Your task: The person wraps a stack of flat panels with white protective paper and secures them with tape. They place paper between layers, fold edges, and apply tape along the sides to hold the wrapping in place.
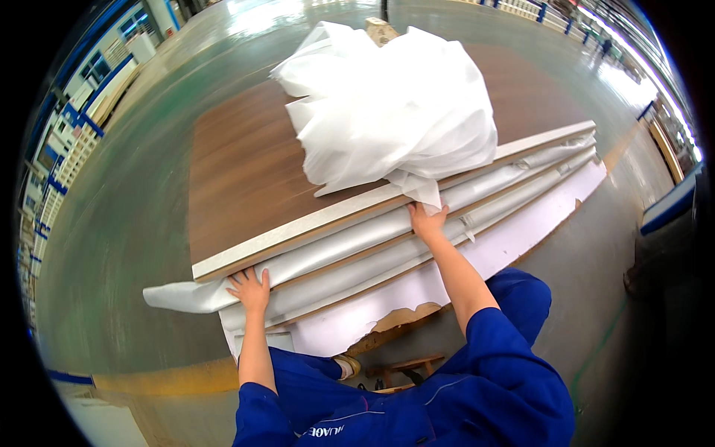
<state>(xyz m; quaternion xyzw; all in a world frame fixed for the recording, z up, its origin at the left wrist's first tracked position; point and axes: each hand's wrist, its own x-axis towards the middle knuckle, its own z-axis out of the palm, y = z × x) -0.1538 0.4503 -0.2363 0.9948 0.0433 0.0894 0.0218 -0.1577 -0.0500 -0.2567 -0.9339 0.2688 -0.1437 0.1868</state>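
Observation:
A stack of panels lies in front of me, with a brown wood-grain panel on top and a pale edge strip along its near side. White foam wrapping shows between the layers along this side. My left hand rests on the wrapped edges near the left corner, fingers spread. My right hand is on the near edge further right, thumb apart from the fingers. The hanging tail of a crumpled white foam sheet partly covers its fingers. That sheet is heaped on the brown panel.
A white lower sheet with a torn brown edge sticks out towards my knees. Below it is a small wooden stool beside my shoe. A yellow line crosses the glossy green floor at left. Blue-and-white fencing stands further off.

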